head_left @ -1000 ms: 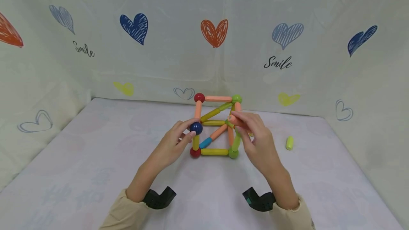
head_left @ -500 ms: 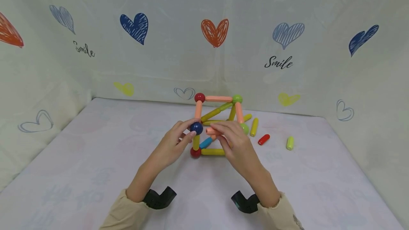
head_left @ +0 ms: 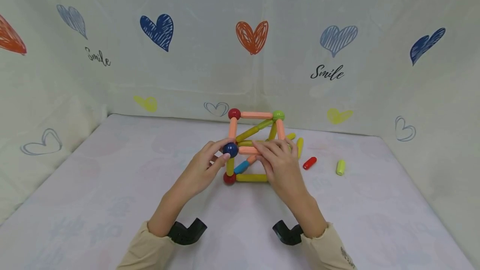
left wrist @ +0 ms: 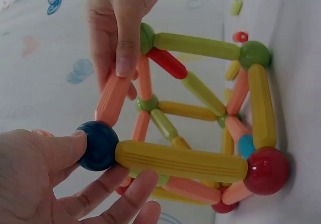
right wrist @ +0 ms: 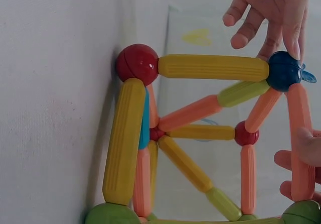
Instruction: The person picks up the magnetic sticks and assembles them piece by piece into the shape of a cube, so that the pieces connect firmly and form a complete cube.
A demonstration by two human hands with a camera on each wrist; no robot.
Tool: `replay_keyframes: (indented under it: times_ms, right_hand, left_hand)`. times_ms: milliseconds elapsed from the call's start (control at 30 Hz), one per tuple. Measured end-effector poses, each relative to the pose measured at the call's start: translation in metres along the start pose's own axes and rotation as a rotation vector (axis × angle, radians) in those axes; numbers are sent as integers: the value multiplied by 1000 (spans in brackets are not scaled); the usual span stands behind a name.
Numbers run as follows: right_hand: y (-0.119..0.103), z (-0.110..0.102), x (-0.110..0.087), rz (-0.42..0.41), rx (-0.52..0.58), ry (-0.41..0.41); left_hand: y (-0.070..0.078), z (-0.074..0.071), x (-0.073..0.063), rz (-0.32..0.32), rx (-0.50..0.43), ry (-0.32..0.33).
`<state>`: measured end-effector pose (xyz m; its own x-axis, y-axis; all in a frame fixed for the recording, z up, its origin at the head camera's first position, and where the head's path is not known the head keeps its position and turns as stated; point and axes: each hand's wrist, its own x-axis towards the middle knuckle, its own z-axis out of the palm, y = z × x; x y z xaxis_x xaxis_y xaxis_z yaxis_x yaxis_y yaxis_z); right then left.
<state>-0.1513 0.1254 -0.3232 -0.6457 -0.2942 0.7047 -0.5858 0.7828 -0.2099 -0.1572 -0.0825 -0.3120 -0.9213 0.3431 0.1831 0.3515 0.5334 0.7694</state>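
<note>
A cube-like frame of ridged rods and coloured balls stands on the table. My left hand (head_left: 202, 168) pinches the dark blue ball (head_left: 230, 149) at its upper near-left corner between thumb and fingers. A yellow rod (left wrist: 180, 159) runs down from this ball to a red ball (left wrist: 268, 171). My right hand (head_left: 281, 168) pinches a salmon rod (head_left: 247, 150) lying level along the top near edge. In the right wrist view the rod's one end meets the blue ball (right wrist: 285, 71) and the other reaches a green ball (right wrist: 302, 213). In the head view, the right hand hides that green ball.
Loose pieces lie right of the frame: a short red rod (head_left: 309, 163), a short lime rod (head_left: 340, 167) and a yellow rod (head_left: 300, 147). A pale curtain (head_left: 202, 70) with printed hearts hangs behind the white table (head_left: 112, 178).
My right hand has moved left and slightly down, bringing the salmon rod from beside the right side of the frame up against the blue ball. The left hand has stayed on the blue ball.
</note>
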Motion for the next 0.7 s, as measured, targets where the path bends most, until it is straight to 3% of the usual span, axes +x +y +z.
replay_keyframes:
  times_ms: [533,700]
  right_hand:
    - [0,-4,1,35,18,-57]
    - [5,-13,2,124,153,-45]
  left_hand:
    - [0,0,0,-3,-5,21]
    - [0,1,1,-12,-12,19]
